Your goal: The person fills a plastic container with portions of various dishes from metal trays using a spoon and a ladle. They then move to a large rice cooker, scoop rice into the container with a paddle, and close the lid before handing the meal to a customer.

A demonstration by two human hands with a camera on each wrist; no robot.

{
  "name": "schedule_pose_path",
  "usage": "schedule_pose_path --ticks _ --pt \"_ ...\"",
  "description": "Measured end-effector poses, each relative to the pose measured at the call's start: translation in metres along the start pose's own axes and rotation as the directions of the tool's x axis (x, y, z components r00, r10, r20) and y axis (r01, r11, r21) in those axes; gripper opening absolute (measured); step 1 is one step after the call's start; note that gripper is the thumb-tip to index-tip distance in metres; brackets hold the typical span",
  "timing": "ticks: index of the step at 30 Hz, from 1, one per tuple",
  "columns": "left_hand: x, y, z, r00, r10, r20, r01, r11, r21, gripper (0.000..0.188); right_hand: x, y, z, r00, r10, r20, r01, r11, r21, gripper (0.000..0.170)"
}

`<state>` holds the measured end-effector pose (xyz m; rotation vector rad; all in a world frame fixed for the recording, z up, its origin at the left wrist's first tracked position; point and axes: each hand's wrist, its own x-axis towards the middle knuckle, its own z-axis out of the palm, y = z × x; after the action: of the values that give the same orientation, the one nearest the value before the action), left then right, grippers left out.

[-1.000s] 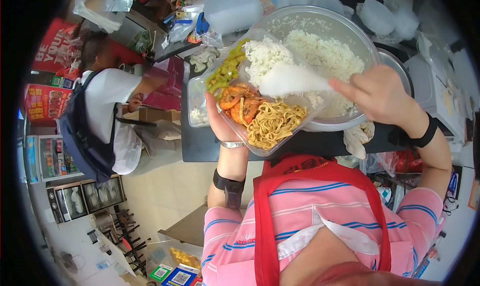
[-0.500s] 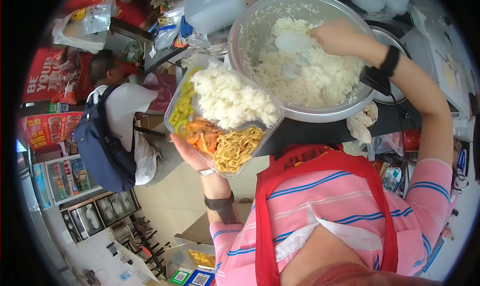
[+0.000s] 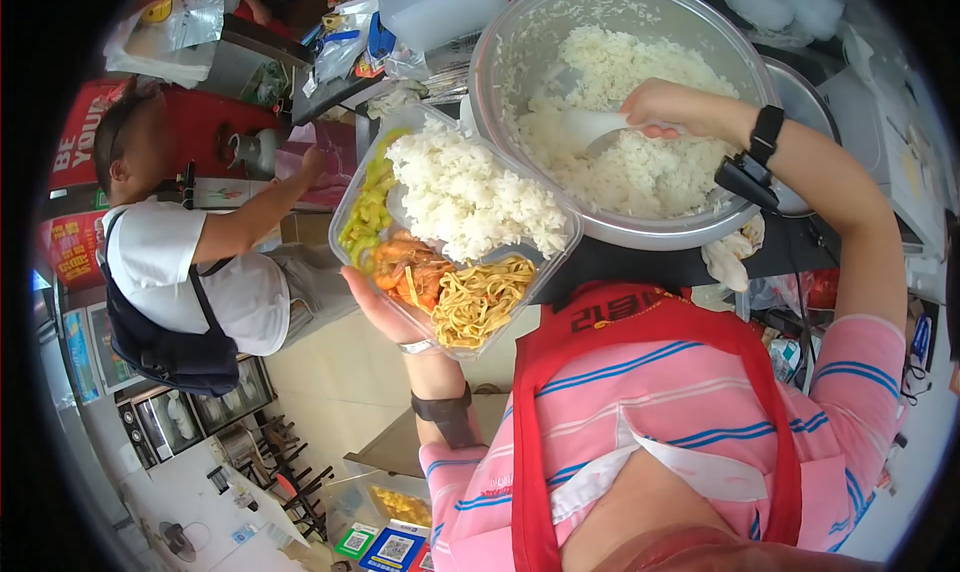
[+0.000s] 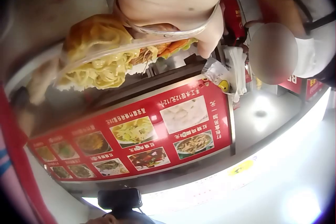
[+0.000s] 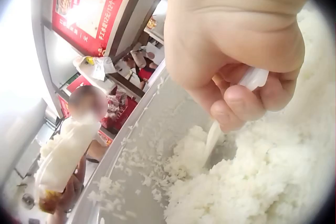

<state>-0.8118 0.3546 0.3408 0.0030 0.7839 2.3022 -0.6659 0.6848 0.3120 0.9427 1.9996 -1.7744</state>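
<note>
My left hand (image 3: 385, 310) holds a clear plastic takeaway container (image 3: 572, 234) from below, its thumb side at the container's near left edge. The container bears white rice (image 3: 470, 192), green vegetables (image 3: 368, 212), reddish prawns (image 3: 410, 270) and noodles (image 3: 485, 302). In the left wrist view, noodles (image 4: 100, 66) show along the container's side, beneath the hand. Inside a large metal basin (image 3: 490, 92) of rice, my right hand (image 3: 680, 110) grips a white rice paddle (image 3: 590, 125). The right wrist view shows fingers curled round its handle (image 5: 254, 78), the blade (image 5: 211, 142) against the rice.
A black counter (image 3: 660, 262) carries the basin, with a crumpled cloth (image 3: 735, 252) by its near right side. Plastic containers (image 3: 440, 7) stand behind. To the left, a person with a backpack (image 3: 165, 342) stands by the counter. QR code cards (image 3: 390, 547) show at the bottom.
The right hand and paddle have gone from over the container into the basin and now sit slightly lower there. The container was drawn left, away from the basin; its rice portion looks larger. The person at left turned.
</note>
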Motion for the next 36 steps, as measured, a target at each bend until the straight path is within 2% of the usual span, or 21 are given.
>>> schedule_pose_path --ticks 1,2,5,8,10,12,14,15,16,17,18,20,21,23,24,26,29,30,32,35,36 --pt "0.001 -0.002 0.004 0.998 0.005 -0.06 -0.007 0.999 -0.032 0.061 -0.004 0.001 -0.004 1.0 -0.007 -0.005 0.008 0.994 0.111 0.013" --pt "0.002 -0.003 0.004 0.998 0.006 -0.059 -0.008 0.999 -0.031 0.061 -0.007 0.001 -0.006 1.0 -0.008 -0.005 0.009 0.994 0.111 0.013" --pt "0.005 -0.004 -0.002 0.99 -0.088 0.111 0.093 0.995 -0.035 0.062 -0.019 -0.004 -0.015 0.998 -0.051 -0.025 0.055 0.988 0.147 0.023" --pt "0.008 -0.01 0.003 0.987 -0.08 0.139 0.074 0.996 0.046 0.058 -0.037 -0.02 -0.024 0.986 -0.147 -0.084 0.154 0.985 0.083 0.03" --pt "0.009 -0.016 0.013 0.978 -0.103 0.183 0.096 0.994 0.046 0.058 -0.057 -0.039 -0.031 0.956 -0.265 -0.121 0.271 0.962 0.029 0.031" --pt "0.013 -0.024 0.023 0.979 -0.139 0.146 0.155 0.982 -0.107 0.062 -0.076 -0.061 -0.036 0.945 -0.314 -0.089 0.308 0.949 -0.071 0.03" --pt "0.018 -0.032 0.034 0.974 -0.158 0.161 0.179 0.976 -0.128 0.061 -0.099 -0.085 -0.024 0.895 -0.408 -0.179 0.329 0.876 -0.352 0.024" --pt "0.019 -0.037 0.04 0.967 -0.176 0.185 0.203 0.969 -0.138 0.06 -0.101 -0.087 -0.019 0.892 -0.413 -0.184 0.331 0.874 -0.357 0.024" --pt "0.018 -0.04 0.048 0.958 -0.195 0.211 0.228 0.963 -0.147 0.06 -0.103 -0.087 -0.012 0.739 -0.659 -0.143 0.461 0.649 -0.606 0.027" --pt "0.019 -0.044 0.052 0.954 -0.204 0.22 0.238 0.961 -0.141 0.059 -0.105 -0.087 -0.006 0.546 -0.837 -0.025 0.496 0.347 -0.796 0.03" --pt "0.019 -0.049 0.057 0.952 -0.206 0.228 0.242 0.96 -0.142 0.059 -0.111 -0.089 0.005 0.544 -0.838 -0.029 0.49 0.346 -0.8 0.03" --pt "0.019 -0.056 0.066 0.934 -0.249 0.255 0.294 0.943 -0.156 0.059 -0.127 -0.091 0.031 0.635 -0.772 0.028 0.102 0.048 -0.994 0.042" --pt "0.018 -0.058 0.068 0.926 -0.253 0.282 0.303 0.941 -0.152 0.06 -0.132 -0.089 0.035 0.634 -0.773 0.025 0.095 0.046 -0.994 0.042" --pt "0.02 -0.058 0.064 0.923 -0.262 0.282 0.316 0.934 -0.167 0.061 -0.138 -0.085 0.038 0.537 -0.843 0.031 0.008 -0.032 -0.999 0.051" --pt "0.02 -0.058 0.062 0.923 -0.271 0.274 0.326 0.927 -0.183 0.062 -0.137 -0.081 0.034 0.537 -0.843 0.037 0.006 -0.04 -0.999 0.051" --pt "0.019 -0.056 0.063 0.919 -0.274 0.285 0.34 0.915 -0.218 0.063 -0.132 -0.069 0.02 0.434 -0.895 0.103 -0.01 -0.118 -0.993 0.051" --pt "0.019 -0.052 0.061 0.911 -0.277 0.305 0.352 0.909 -0.225 0.064 -0.125 -0.055 0.01 0.379 -0.894 0.24 0.067 -0.232 -0.97 0.046" --pt "0.019 -0.051 0.06 0.909 -0.272 0.317 0.345 0.916 -0.202 0.064 -0.125 -0.051 0.007 0.377 -0.894 0.242 0.066 -0.234 -0.97 0.046" --pt "0.018 -0.049 0.062 0.922 -0.256 0.292 0.322 0.924 -0.208 0.064 -0.125 -0.044 0.001 0.191 -0.978 0.087 0.202 -0.047 -0.978 0.048" --pt "0.014 -0.053 0.058 0.933 -0.216 0.287 0.276 0.942 -0.189 0.064 -0.136 -0.017 0.004 0.259 -0.963 0.077 0.376 0.027 -0.926 0.046" --pt "0.014 -0.054 0.056 0.93 -0.203 0.306 0.262 0.951 -0.165 0.064 -0.141 -0.017 0.009 0.258 -0.963 0.081 0.379 0.024 -0.925 0.046"
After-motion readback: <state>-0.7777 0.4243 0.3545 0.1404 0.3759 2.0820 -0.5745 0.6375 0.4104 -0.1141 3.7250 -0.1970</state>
